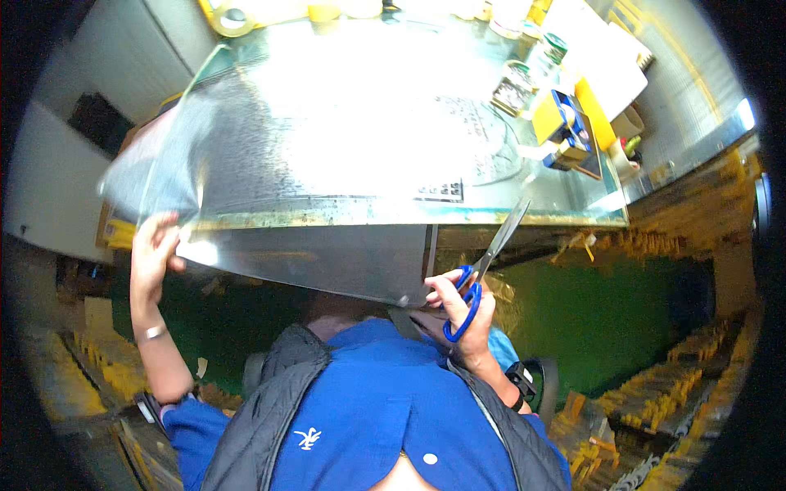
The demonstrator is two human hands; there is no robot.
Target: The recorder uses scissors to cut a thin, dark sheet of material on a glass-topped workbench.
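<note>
A large, thin see-through sheet [327, 260], greyish with dark marks, lies over the glass tabletop [565, 214] and hangs past its front edge toward my body. My left hand [155, 254] pinches the sheet at its near left corner, where part of it lifts and folds up in a blur. In my right hand [465, 315] is a pair of scissors [491, 252] with blue handles, blades pointing up and away toward the table edge. The blades look nearly together. My right fingertips are close to the sheet's near right corner; whether they touch it I cannot tell.
At the table's right stand a blue tape dispenser [571, 135], a jar [513, 87] and a yellow box [595, 106]. A roll of tape [233, 20] sits at the far left. Glare washes out the table's middle. A grey cabinet [57, 176] stands left.
</note>
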